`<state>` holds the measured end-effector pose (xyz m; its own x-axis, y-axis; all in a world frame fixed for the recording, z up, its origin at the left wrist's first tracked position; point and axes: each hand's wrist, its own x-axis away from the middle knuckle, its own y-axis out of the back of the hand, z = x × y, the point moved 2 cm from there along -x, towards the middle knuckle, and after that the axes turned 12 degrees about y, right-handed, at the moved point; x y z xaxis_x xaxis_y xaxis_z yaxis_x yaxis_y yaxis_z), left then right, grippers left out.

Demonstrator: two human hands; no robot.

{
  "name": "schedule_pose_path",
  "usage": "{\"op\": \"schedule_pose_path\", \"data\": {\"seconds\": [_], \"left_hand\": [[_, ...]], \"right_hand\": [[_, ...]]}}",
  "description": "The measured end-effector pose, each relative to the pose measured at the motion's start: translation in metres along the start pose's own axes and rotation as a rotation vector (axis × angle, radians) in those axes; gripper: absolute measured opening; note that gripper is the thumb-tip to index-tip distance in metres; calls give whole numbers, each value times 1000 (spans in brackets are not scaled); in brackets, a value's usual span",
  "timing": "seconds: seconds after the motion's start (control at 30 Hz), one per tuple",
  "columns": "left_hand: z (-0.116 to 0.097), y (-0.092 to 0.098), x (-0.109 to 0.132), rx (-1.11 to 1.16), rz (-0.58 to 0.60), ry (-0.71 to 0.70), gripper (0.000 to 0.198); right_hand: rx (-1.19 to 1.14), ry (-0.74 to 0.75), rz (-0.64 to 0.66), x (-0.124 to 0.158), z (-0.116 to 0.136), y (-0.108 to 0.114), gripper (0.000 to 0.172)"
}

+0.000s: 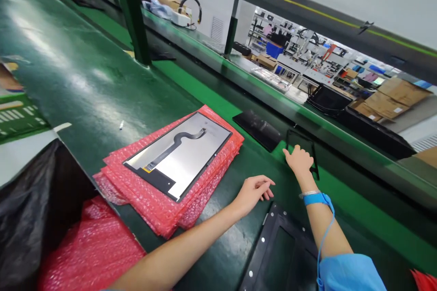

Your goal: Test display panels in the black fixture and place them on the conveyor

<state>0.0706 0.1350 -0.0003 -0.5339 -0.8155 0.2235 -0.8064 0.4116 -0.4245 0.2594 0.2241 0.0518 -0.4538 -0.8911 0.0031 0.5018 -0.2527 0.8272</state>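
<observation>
The right hand (299, 160) covers part of a thin black frame (312, 154), hiding its near left corner. A black fixture (273, 254) at six o'clock is cut off by the bottom edge. At eight o'clock, a black bag (30, 209) and pink bubble wrap (88, 250) run out of view. Shelves at one o'clock are too small to make out.

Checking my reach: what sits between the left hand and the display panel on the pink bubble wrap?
Head view: only bare green belt and the bubble wrap edge separate the left hand from the display panel.
</observation>
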Motion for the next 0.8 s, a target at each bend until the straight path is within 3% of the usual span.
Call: {"op": "schedule_pose_path", "data": {"seconds": [0.2, 0.33, 0.43, 0.53, 0.63, 0.73, 0.8], "left_hand": [[0, 0, -1, -89, 6, 7, 22], [-3, 2, -4, -110, 15, 20, 30], [-6, 4, -5, -80, 3, 14, 38], [-10, 7, -5, -25, -69, -29, 44], [-16, 9, -1, 3, -157, -92, 43], [-24, 7, 5, -18, -212, -165, 41], [-31, 3, 10, -48, -239, -229, 40]], "right_hand": [[148, 12, 34, 1, -18, 11, 36], [54, 107, 82, 10, -35, 55, 33], [-22, 184, 126, 35, -59, 96, 35], [-63, 239, 118, 88, -93, 128, 55], [-51, 383, 62, 165, -141, 144, 68], [150, 508, -43, 247, -191, 147, 51], [262, 627, 18, 291, -213, 141, 43]]}}
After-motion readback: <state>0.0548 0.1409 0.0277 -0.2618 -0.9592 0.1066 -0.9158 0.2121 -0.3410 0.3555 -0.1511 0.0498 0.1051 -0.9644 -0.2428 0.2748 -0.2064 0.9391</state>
